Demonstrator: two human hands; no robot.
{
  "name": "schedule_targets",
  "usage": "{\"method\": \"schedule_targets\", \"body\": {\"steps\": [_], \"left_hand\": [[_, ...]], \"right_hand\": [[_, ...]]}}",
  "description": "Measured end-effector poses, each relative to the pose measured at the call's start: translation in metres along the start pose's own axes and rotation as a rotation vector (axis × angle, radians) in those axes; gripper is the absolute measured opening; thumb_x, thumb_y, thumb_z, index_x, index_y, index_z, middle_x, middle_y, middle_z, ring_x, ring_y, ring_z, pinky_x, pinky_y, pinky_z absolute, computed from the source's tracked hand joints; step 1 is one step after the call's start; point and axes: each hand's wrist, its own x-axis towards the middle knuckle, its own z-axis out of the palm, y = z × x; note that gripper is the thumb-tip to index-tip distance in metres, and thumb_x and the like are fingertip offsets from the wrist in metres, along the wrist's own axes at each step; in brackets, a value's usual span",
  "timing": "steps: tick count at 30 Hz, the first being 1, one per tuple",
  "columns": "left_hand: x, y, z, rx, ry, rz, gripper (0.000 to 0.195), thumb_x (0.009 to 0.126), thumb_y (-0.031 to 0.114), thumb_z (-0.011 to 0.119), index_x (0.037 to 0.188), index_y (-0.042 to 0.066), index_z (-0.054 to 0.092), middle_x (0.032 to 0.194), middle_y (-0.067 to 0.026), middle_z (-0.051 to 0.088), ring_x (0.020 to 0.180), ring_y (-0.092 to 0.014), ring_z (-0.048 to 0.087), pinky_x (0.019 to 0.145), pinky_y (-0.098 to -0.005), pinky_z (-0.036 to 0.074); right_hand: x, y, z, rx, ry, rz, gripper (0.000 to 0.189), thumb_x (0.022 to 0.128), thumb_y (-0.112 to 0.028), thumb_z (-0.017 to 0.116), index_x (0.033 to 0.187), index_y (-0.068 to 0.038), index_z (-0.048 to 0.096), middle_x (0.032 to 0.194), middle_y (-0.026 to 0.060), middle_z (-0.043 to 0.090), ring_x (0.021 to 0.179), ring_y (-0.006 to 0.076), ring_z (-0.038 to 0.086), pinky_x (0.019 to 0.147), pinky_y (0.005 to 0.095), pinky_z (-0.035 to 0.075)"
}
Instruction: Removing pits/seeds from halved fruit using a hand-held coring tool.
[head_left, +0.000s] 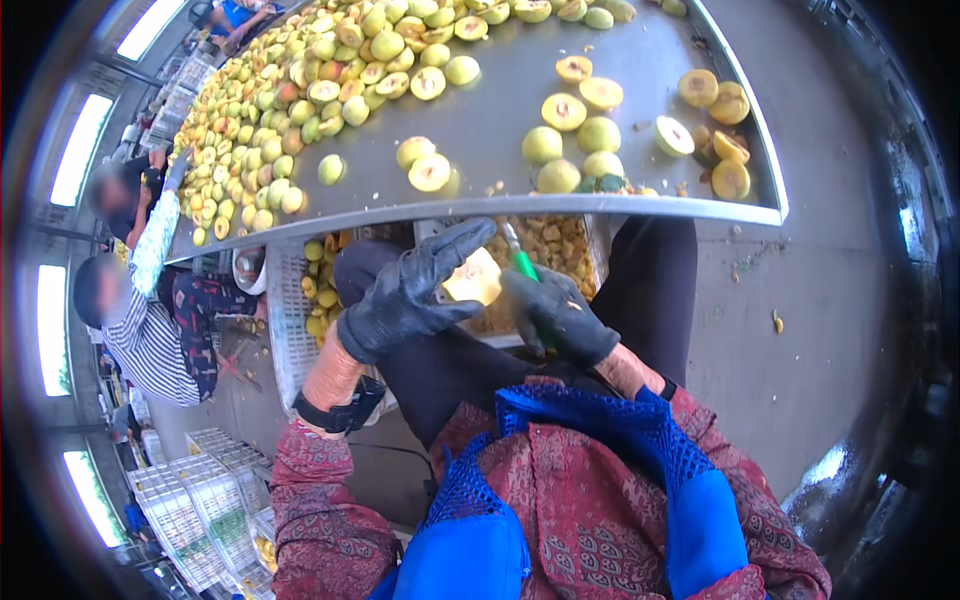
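Observation:
My left hand (412, 292), in a black glove, holds a halved peach (474, 277) between the thumb and the straightened fingers. The fruit's pale cut face is turned up. Close on its right is my right hand (562, 315), also black-gloved and somewhat blurred. Its fingers are closed on the green handle (524, 264) of a small tool. The tool's metal end (510, 234) points away from me toward the table edge; its exact shape is unclear. Below the hands, a crate (596, 251) between my knees contains many cut fruit pieces (551, 240).
A metal sorting table (487, 127) with a raised rim spans the front, bearing a heap of peaches (300, 105) and loose halves (564, 112). A white plastic crate (289, 322) with fruit stands left of my knee. Co-workers (161, 330) sit along the left; stacked crates (199, 510) stand lower left.

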Motion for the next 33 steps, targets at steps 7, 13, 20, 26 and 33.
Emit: {"method": "schedule_targets", "body": {"steps": [7, 13, 20, 26, 33], "left_hand": [[-0.017, 0.018, 0.076, -0.911, 0.834, -0.230, 0.046, 0.095, 0.015, 0.048, 0.136, -0.003, 0.037, 0.137, -0.0098, 0.043, 0.121, -0.021, 0.046, 0.105, -0.0336, 0.034], [-0.032, -0.016, 0.078, -0.980, 1.131, -0.481, 0.056, 0.099, 0.042, 0.027, 0.116, -0.004, 0.054, 0.102, -0.0110, 0.062, 0.094, -0.020, 0.060, 0.089, -0.0321, 0.046], [-0.043, -0.024, 0.084, -1.125, 1.088, -0.485, 0.060, 0.099, 0.045, 0.025, 0.107, -0.004, 0.058, 0.096, -0.0113, 0.064, 0.087, -0.019, 0.061, 0.082, -0.0310, 0.049], [-0.045, -0.036, 0.086, -1.060, 1.045, -0.540, 0.061, 0.099, 0.044, 0.026, 0.099, -0.004, 0.063, 0.089, -0.0109, 0.066, 0.079, -0.020, 0.062, 0.076, -0.0290, 0.051], [-0.032, -0.021, 0.082, -0.958, 1.089, -0.520, 0.061, 0.099, 0.045, 0.029, 0.102, -0.005, 0.063, 0.085, -0.0121, 0.067, 0.076, -0.017, 0.064, 0.072, -0.0271, 0.053]], "right_hand": [[0.004, -0.002, 0.053, 0.287, 0.050, 0.401, 0.030, 0.091, -0.033, 0.055, 0.085, -0.004, 0.052, 0.053, 0.0014, 0.049, 0.039, 0.0094, 0.044, 0.037, 0.0248, 0.033], [0.004, 0.015, 0.061, -0.598, 0.167, -0.171, 0.032, 0.086, -0.034, 0.061, 0.090, -0.003, 0.055, 0.060, 0.0144, 0.058, 0.052, 0.0304, 0.059, 0.048, 0.0380, 0.045], [0.008, 0.028, 0.076, -0.879, -0.006, -0.124, 0.025, 0.083, -0.029, 0.061, 0.090, -0.006, 0.055, 0.067, 0.0180, 0.060, 0.066, 0.0368, 0.061, 0.057, 0.0458, 0.046], [0.005, 0.040, 0.077, -0.528, -0.097, 0.047, 0.025, 0.087, -0.027, 0.059, 0.091, -0.003, 0.058, 0.071, 0.0165, 0.063, 0.065, 0.0251, 0.062, 0.058, 0.0403, 0.046], [0.009, 0.034, 0.062, -0.434, -0.279, 0.214, 0.026, 0.090, -0.024, 0.057, 0.099, 0.000, 0.061, 0.082, 0.0083, 0.063, 0.074, 0.0099, 0.055, 0.063, 0.0318, 0.046]]}}
